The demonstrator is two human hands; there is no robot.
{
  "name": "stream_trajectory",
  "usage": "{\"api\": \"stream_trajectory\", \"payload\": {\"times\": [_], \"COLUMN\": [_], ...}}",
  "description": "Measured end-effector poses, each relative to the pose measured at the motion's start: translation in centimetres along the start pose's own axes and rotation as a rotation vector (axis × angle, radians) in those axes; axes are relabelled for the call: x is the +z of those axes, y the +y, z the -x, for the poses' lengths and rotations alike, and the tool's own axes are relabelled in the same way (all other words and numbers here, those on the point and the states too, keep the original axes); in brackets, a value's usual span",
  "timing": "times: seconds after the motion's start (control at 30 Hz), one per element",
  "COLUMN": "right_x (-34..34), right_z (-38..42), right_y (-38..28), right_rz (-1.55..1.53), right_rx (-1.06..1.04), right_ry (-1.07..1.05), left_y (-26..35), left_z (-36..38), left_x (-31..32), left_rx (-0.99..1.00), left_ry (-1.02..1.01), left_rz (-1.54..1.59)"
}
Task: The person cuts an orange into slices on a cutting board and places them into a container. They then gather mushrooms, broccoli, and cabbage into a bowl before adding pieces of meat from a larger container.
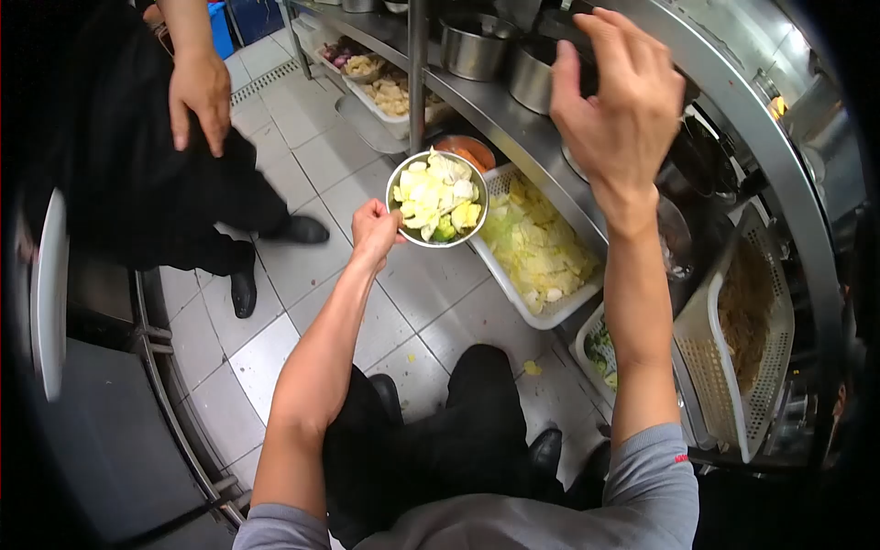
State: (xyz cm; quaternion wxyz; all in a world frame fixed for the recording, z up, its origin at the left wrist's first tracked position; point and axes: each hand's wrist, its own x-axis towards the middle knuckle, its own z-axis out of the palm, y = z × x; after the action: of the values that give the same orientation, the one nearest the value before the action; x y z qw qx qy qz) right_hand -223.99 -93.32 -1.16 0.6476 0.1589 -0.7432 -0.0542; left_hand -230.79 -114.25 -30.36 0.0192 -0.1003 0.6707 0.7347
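My left hand (376,231) grips the rim of a round metal bowl (392,213) heaped with chopped pale cabbage (438,191) and a green piece or two. Below and right of the bowl, more chopped cabbage (541,247) fills a white perforated basket (548,321). My right hand (632,105) is raised over the steel shelf, fingers bent and apart, with nothing seen in it. Metal pots (477,48) stand on the shelf beside this hand.
A co-worker's hand (200,96) hangs at the upper left. An orange-filled bowl (466,147) and a tray of pale pieces (390,96) sit under the shelf. Another white basket (710,367) leans at right. Scraps lie on the tiled floor (367,312).
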Motion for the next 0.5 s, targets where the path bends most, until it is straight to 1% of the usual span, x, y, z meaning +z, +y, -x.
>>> {"api": "stream_trajectory", "payload": {"times": [0.03,0.1,0.17,0.23,0.27,0.37,0.4,0.47,0.5], "right_x": [0.4,-0.1,-0.4,0.5,-0.1,0.3,0.3,0.2,-0.1], "right_z": [-0.4,-2.2,-3.8,-3.8,-4.0,-2.9,-2.8,-2.8,-2.7], "right_y": [0.5,1.5,2.4,2.5,2.2,3.4,3.8,4.0,4.1], "right_rz": [0.072,0.130,0.293,0.307,0.384,0.402,0.396,0.364,0.389], "right_rx": [-0.034,-0.011,0.093,0.179,0.178,0.199,0.238,0.295,0.316], "right_ry": [0.079,0.103,-0.028,-0.031,-0.138,-0.126,-0.168,-0.238,-0.326], "left_y": [-0.4,-0.9,-0.8,-1.6,-2.2,-4.3,-5.1,-6.0,-5.8], "left_z": [-0.4,-1.0,-0.9,-1.3,-1.5,-2.7,-2.4,-1.4,-0.8], "left_x": [-0.2,-0.3,0.1,0.1,0.2,-0.9,-1.0,-1.9,-2.3], "left_rx": [-0.009,0.004,0.005,0.016,0.028,0.090,0.099,0.046,0.024], "left_ry": [0.010,0.032,0.055,0.087,0.105,0.143,0.153,0.159,0.164], "left_rz": [-0.001,0.028,0.036,0.008,-0.001,-0.064,-0.087,-0.015,0.029]}}
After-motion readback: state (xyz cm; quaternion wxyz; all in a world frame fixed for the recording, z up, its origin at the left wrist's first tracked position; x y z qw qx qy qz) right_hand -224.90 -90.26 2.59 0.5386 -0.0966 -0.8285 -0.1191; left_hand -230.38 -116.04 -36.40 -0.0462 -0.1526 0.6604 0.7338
